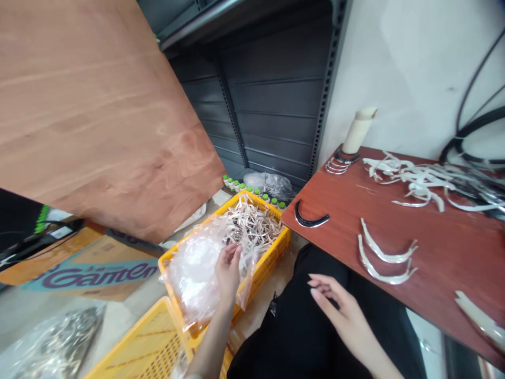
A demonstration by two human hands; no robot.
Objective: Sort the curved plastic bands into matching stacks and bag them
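Left hand at the plastic bag, right hand over the lap

The left hand (229,263) was at the right edge of a clear bag (193,263) in the yellow basket (270,258). Its thumb and fingertips were drawn close together, but whether they had plastic pinched between them could not be told. The bulk of the bag lay at nine o'clock from those fingers, and the heap of pale strips (256,226) at one to two o'clock, close by in the same basket. The basket's long axis ran from eight o'clock to two.

The left hand was much the nearer to bag and heap. The right hand (339,305) was well apart from them, above the dark-clad lap (292,326), fingers loosely curled, thumb a little apart, with nothing visible in its grip. From it, the bag lay between nine and ten o'clock. Nearer were the table's curved pieces: a white pair (381,256) at two o'clock, bowed toward the person, and a black one (310,221) at eleven, by the table (426,231) edge.
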